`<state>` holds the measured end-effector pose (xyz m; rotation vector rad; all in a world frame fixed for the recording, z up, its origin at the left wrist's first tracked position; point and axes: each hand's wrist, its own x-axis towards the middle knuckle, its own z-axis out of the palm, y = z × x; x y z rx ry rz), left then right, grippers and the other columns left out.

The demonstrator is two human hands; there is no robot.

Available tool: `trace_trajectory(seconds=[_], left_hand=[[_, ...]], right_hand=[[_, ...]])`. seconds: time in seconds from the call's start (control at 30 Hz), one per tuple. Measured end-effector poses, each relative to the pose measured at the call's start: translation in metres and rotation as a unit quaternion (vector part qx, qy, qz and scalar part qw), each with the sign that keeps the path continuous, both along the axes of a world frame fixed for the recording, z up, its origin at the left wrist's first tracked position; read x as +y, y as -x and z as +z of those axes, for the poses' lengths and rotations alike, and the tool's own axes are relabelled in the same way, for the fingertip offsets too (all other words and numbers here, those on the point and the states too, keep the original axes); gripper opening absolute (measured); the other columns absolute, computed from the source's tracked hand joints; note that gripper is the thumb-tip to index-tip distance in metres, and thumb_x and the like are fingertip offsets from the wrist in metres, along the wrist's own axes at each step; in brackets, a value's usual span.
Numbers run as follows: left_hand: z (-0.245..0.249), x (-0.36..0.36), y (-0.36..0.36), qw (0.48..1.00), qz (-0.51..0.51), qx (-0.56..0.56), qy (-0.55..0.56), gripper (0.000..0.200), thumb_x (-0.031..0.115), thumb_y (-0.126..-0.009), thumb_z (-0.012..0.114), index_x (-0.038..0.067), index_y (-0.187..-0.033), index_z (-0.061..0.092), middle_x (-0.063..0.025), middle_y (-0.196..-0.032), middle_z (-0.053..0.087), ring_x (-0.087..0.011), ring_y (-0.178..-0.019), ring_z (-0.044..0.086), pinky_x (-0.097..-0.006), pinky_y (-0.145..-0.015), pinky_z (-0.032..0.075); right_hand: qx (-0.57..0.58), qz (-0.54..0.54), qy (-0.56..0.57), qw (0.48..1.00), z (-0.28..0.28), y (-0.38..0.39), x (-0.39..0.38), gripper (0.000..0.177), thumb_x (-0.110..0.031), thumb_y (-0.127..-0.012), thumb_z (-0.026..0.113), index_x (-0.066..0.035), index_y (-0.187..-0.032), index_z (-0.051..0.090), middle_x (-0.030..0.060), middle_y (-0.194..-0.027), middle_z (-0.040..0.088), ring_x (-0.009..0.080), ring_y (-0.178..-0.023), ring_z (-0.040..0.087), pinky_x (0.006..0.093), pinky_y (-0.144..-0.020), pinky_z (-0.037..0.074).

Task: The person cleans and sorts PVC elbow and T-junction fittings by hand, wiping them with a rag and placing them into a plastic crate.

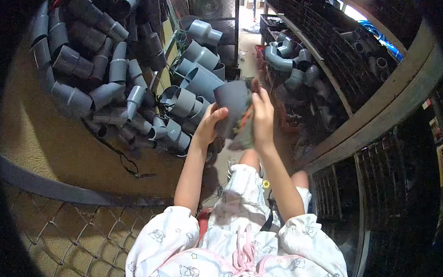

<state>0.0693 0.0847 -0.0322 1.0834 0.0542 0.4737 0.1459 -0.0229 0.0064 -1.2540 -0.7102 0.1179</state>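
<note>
My left hand (211, 122) is closed around the near left side of a grey plastic pipe fitting (230, 100), thumb along its wall. My right hand (263, 115) presses a crumpled cloth (242, 135), dark greenish with orange-red patches, against the fitting's right side. Motion blurs the cloth and the fitting's lower part, so its far end cannot be made out. Just beyond my hands, several large grey pipe fittings (199, 81) are piled up, close to the left of the held one.
Many grey pipe fittings (119, 61) hang bunched at the left, above chain-link mesh (77, 226). Grey elbows (278, 57) lie at the right beneath dark slatted racks (317, 39). A wooden beam (368, 129) slants along the right. A narrow passage (247, 46) leads to a bright opening.
</note>
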Motion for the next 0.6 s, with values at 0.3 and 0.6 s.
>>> trace_trajectory(seconds=[0.3,0.6], left_hand=[[0.008,-0.023,-0.01,0.992,0.013,-0.047,0.114,0.045,0.035,-0.075,0.058,0.001,-0.103,0.051,-0.0062,-0.089,0.057,-0.0122,-0.076,0.057,-0.0223,-0.062,0.046],[0.002,-0.015,-0.001,0.987,-0.041,-0.048,0.146,0.048,0.039,-0.076,0.056,-0.001,-0.102,0.052,-0.0102,-0.095,0.059,-0.0175,-0.082,0.058,-0.0281,-0.072,0.047]], right_hand=[[-0.359,-0.076,0.036,0.93,0.009,0.007,-0.007,0.033,0.0,-0.079,0.039,0.001,-0.111,0.047,0.0175,-0.116,0.048,0.0337,-0.114,0.04,0.0368,-0.096,0.029],[-0.029,-0.019,-0.01,0.999,-0.001,0.0,-0.011,0.034,-0.011,-0.087,0.037,0.007,-0.116,0.042,0.019,-0.106,0.052,0.0217,-0.09,0.053,0.0328,-0.082,0.04]])
